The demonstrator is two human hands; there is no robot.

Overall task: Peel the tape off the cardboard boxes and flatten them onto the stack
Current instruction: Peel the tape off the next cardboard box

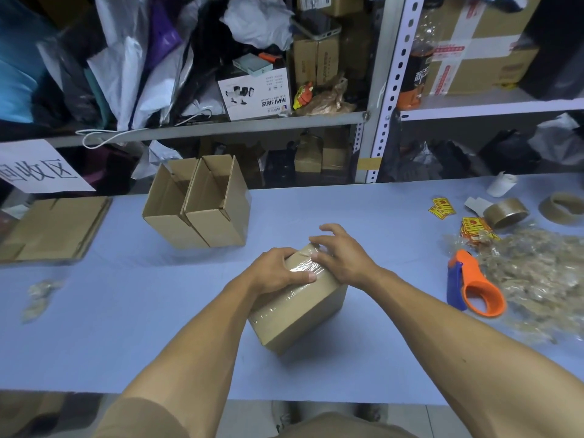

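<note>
hands (316, 263) hiding box top (303, 298), tape roll (561, 207) cut off
</note>
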